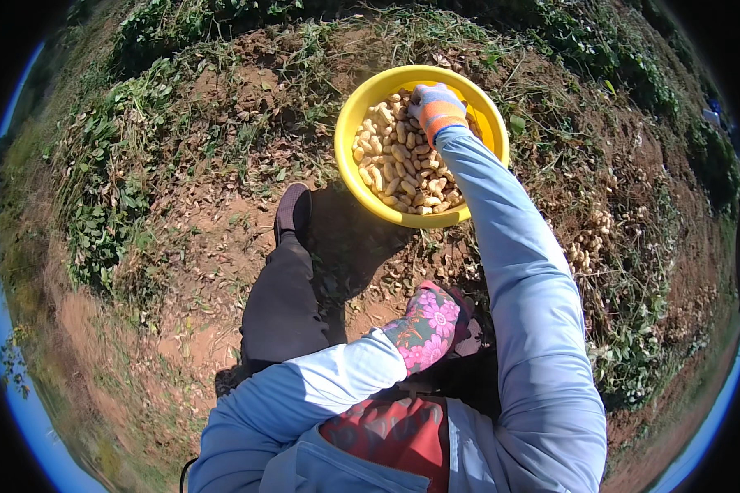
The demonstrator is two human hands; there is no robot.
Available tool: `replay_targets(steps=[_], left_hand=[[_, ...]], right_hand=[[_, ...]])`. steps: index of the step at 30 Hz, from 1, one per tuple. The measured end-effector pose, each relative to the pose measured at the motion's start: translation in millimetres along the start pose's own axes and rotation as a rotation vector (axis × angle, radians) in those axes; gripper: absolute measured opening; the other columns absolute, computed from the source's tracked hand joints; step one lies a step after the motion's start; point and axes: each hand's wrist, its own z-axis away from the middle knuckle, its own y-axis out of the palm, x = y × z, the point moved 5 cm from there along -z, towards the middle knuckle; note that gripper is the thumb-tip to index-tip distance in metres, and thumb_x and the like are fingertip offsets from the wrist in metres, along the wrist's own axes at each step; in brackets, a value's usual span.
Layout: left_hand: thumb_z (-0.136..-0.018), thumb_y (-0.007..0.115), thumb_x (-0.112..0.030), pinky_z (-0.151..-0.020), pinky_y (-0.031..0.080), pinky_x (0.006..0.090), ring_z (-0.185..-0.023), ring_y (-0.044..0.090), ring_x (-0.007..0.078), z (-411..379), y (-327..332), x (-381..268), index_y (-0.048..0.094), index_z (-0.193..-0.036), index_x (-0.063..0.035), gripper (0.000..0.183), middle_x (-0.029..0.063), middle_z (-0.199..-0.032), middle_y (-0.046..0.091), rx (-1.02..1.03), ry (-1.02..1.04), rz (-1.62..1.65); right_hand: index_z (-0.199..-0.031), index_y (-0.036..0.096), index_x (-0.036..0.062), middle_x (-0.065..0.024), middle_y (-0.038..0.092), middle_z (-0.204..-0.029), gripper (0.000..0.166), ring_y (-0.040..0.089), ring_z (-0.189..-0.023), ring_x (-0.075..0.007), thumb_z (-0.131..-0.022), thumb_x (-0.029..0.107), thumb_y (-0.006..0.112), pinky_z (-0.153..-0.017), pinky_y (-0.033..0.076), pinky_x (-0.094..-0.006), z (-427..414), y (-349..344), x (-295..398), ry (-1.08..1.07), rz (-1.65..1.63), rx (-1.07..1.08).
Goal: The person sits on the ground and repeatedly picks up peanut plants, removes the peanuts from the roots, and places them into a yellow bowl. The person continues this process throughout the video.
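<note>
My right hand (438, 111), in a grey and orange knit glove, is inside a yellow plastic basin (347, 163), near its far wall. Its fingers curl down among unshelled peanuts (401, 157); the fingertips are hidden, so whether they grip any cannot be told. The peanuts cover much of the basin's floor, while bare yellow plastic shows at the right. My left hand (433, 323), covered in dark fabric with pink flowers, rests low in front of my body, near my right leg. Its fingers are mostly out of sight, and no held object shows.
The basin sits on reddish soil strewn with dry leaves and uprooted plants. To the right lie more peanuts (592, 237) among stems. Green leafy plants (108, 191) are heaped at the left. My left shoe (293, 208) is planted left of the basin.
</note>
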Motion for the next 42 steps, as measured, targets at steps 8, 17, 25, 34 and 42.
replay_targets(steps=[8, 17, 25, 34, 42], left_hand=[[-0.082, 0.054, -0.035, -0.077, 0.046, 0.0390, -0.092, 0.056, 0.0294, -12.9, -14.3, 12.6, 0.055, -0.106, -0.0037, 0.039, 0.0152, -0.099, 0.056, 0.219, -0.239, -0.028], [-0.080, 0.060, -0.020, -0.101, 0.034, 0.0388, -0.117, 0.044, 0.0342, -27.9, -69.7, 37.3, 0.029, -0.135, -0.0030, 0.066, 0.0231, -0.129, 0.039, -0.322, -0.160, 0.323], [-0.090, 0.051, -0.035, -0.084, 0.044, 0.0404, -0.098, 0.056, 0.0335, -27.8, -25.7, 6.5, 0.050, -0.111, 0.0011, 0.042, 0.0207, -0.102, 0.058, 0.014, -0.059, 0.457], [-0.090, 0.048, -0.031, -0.074, 0.046, 0.0432, -0.084, 0.058, 0.0377, -3.1, -15.6, 0.1, 0.054, -0.102, -0.0066, 0.028, 0.0196, -0.086, 0.060, 0.464, 0.009, -0.089], [-0.084, 0.060, -0.031, -0.081, 0.047, 0.0421, -0.092, 0.058, 0.0363, -26.1, -108.2, 57.7, 0.045, -0.122, -0.0048, 0.048, 0.0218, -0.107, 0.053, -0.515, -0.392, -0.009]], right_hand=[[-0.089, 0.066, 0.0063, -0.0047, 0.065, -0.078, 0.019, 0.057, -0.071, -0.0135, -0.080, 0.023, 0.066, -0.070, 0.046, -0.0278, 33.8, -17.1, -35.7, 0.102, -0.554, 0.112], [-0.098, 0.062, 0.0025, -0.0003, 0.062, -0.079, 0.021, 0.056, -0.073, -0.0084, -0.083, 0.017, 0.063, -0.066, 0.047, -0.0242, 210.4, -112.3, -24.6, 0.210, -1.052, 0.560], [-0.093, 0.057, 0.0018, -0.0008, 0.053, -0.072, 0.012, 0.047, -0.066, -0.0064, -0.088, 0.013, 0.055, -0.059, 0.042, -0.0239, 300.4, -133.5, -44.8, 0.282, -0.978, 0.434], [-0.093, 0.058, 0.0071, -0.0087, 0.063, -0.077, 0.008, 0.062, -0.072, -0.0220, -0.087, 0.013, 0.056, -0.066, 0.048, -0.0330, 305.2, -159.8, -93.6, -0.146, -0.143, 0.082], [-0.106, 0.059, 0.0056, -0.0036, 0.061, -0.080, 0.020, 0.055, -0.072, -0.0096, -0.090, 0.017, 0.055, -0.068, 0.047, -0.0259, 330.0, -83.9, -134.1, 0.274, -1.121, 0.439]])
